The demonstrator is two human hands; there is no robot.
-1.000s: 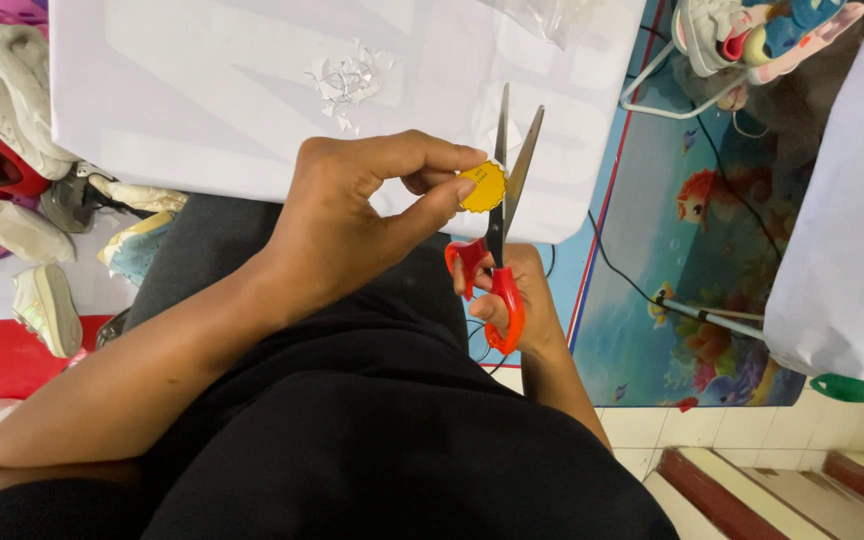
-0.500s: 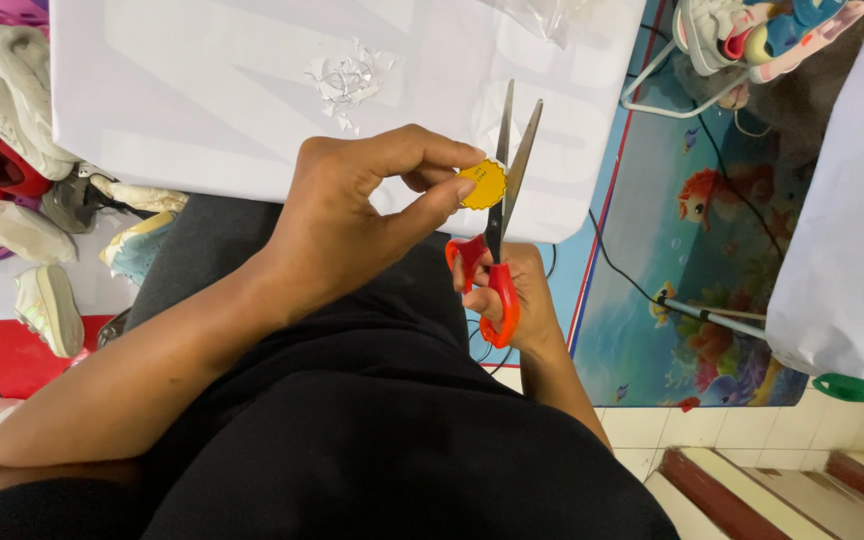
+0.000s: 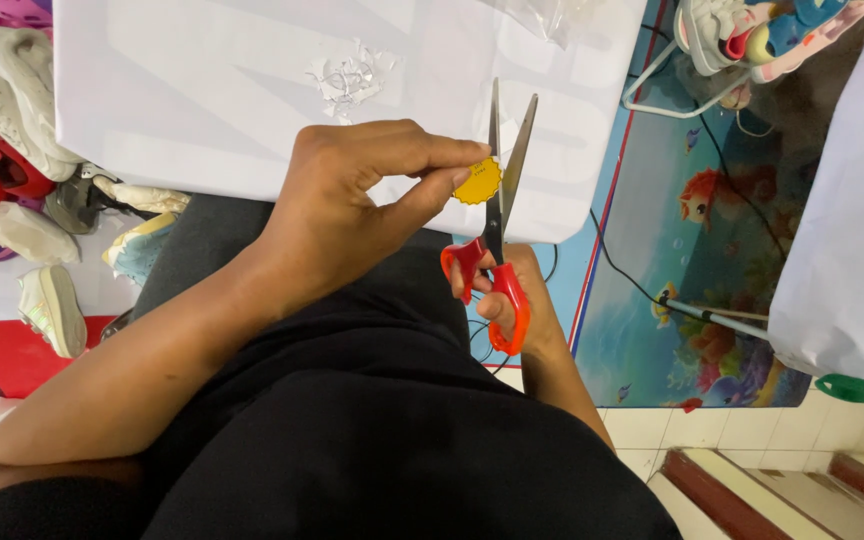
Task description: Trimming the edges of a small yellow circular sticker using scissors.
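My left hand (image 3: pixel 352 200) pinches a small round yellow sticker with a scalloped edge (image 3: pixel 477 182) between thumb and fingers. My right hand (image 3: pixel 522 300) grips red-handled scissors (image 3: pixel 497 230) from below, blades pointing up and slightly parted, right beside the yellow piece. Both hands are above my lap, in front of a white sheet-covered surface (image 3: pixel 232 90). A little heap of clear cut scraps (image 3: pixel 347 72) lies on that white surface.
Several shoes (image 3: pixel 12 120) lie on the floor at the left, next to a red mat (image 3: pixel 22 355). A blue fish-patterned mat (image 3: pixel 712 230) with a black cable (image 3: pixel 642 285) is at the right. More shoes on a white wire rack (image 3: pixel 752 40) at upper right; white cloth (image 3: pixel 852 220) far right.
The scissor blades have closed a little toward the yellow sticker. Both hands stay in nearly the same place.
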